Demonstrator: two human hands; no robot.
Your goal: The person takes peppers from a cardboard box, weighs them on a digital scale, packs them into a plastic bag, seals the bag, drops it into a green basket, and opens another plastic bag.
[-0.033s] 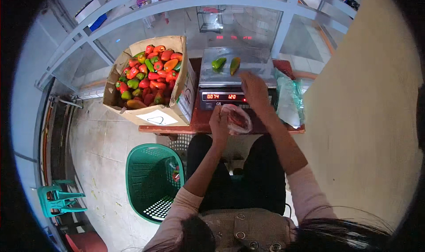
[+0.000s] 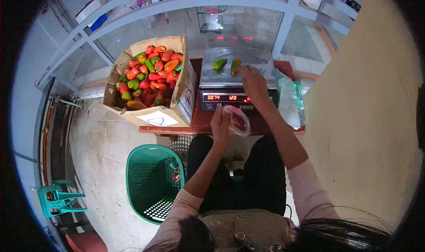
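My left hand (image 2: 219, 126) is closed on the gathered side of a clear plastic bag (image 2: 242, 127), held by its mouth in front of the scale. Something red shows through the bag. My right hand (image 2: 254, 84) reaches over the scale's display, fingers stretched out, their tips at the lower right edge of a yellowish-green pepper (image 2: 235, 65). That pepper lies on the steel pan of the digital scale (image 2: 212, 78). A green pepper (image 2: 219, 64) rests just left of it. Red digits glow on the scale's front panel.
A cardboard box (image 2: 156, 115) full of red, orange and green peppers stands left of the scale. Clear and greenish plastic bags (image 2: 289, 102) lie at its right. Below, a green basket (image 2: 133, 181) holds a small bagged bundle. A glass partition (image 2: 186, 19) rises behind the table.
My right hand has moved slightly up and left, its fingertips now reaching the yellowish-green pepper. The bag's mouth in my left hand has tilted a little. Both peppers stay on the pan.
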